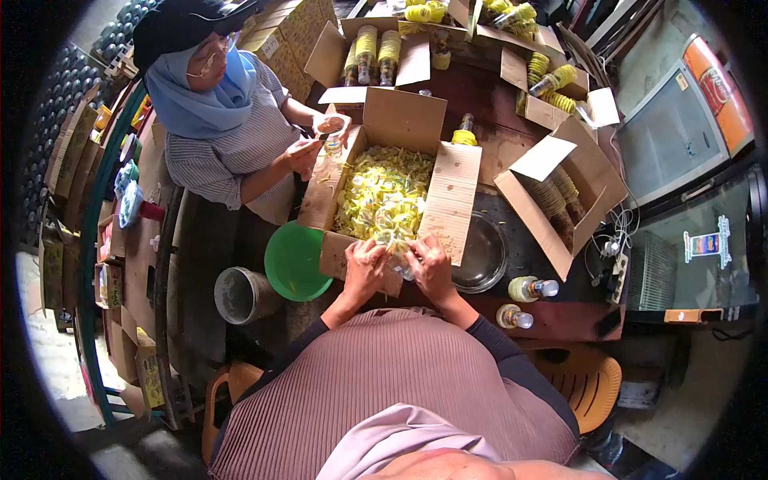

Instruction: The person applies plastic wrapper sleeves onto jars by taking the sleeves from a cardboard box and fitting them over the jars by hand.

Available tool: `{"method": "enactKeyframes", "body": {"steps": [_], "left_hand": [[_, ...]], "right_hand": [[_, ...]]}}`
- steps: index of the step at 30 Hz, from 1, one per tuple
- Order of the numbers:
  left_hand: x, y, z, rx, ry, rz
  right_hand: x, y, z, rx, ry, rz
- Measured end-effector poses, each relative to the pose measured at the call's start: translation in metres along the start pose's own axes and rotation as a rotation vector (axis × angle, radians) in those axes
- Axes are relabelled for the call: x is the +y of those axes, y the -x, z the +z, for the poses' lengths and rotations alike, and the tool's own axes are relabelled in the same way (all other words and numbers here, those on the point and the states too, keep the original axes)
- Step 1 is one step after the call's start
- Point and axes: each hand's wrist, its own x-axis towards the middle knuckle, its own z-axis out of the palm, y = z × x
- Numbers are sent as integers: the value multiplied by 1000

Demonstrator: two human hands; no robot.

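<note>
Both my left hand (365,264) and my right hand (430,266) are closed, facing each other at the near edge of an open cardboard box (452,196). Between them is what looks like a clear plastic bottle (402,267), partly hidden by my fingers. Yellow-and-clear plastic bits lie against its upper end. A heap of loose yellow plastic pieces (380,192) fills the box, just beyond my fingertips. Two clear bottles with yellow bands, one farther (533,289) and one nearer (514,317), lie on the table to the right of my right hand.
A co-worker (232,120) at the left holds a small container. Left of my hands are a green basin (294,262) and a grey bucket (246,294). Right of the box sits a round dark tray (480,254). Cartons with banded bottles, including one carton (552,228), stand behind and right.
</note>
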Motion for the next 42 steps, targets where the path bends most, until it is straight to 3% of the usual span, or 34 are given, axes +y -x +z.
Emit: {"method": "enactKeyframes", "body": {"steps": [9, 13, 19, 25, 28, 32, 42], "left_hand": [[-1, -1, -1, -24, 36, 9], [12, 4, 2, -78, -46, 149], [9, -1, -5, -39, -4, 16], [15, -3, -8, -71, 168, -77], [12, -1, -2, -82, 291, -169], [6, -3, 7, -90, 321, -100], [10, -9, 13, -54, 283, -149]], "right_hand": [[4, 3, 9, -33, 56, -58], [22, -4, 17, -30, 187, 13], [19, -5, 6, 31, -210, 291], [16, 5, -3, 38, -232, 306], [18, 4, -7, 87, -152, 224], [10, 4, -14, 61, 111, -55], [13, 4, -4, -7, 149, -116]]}}
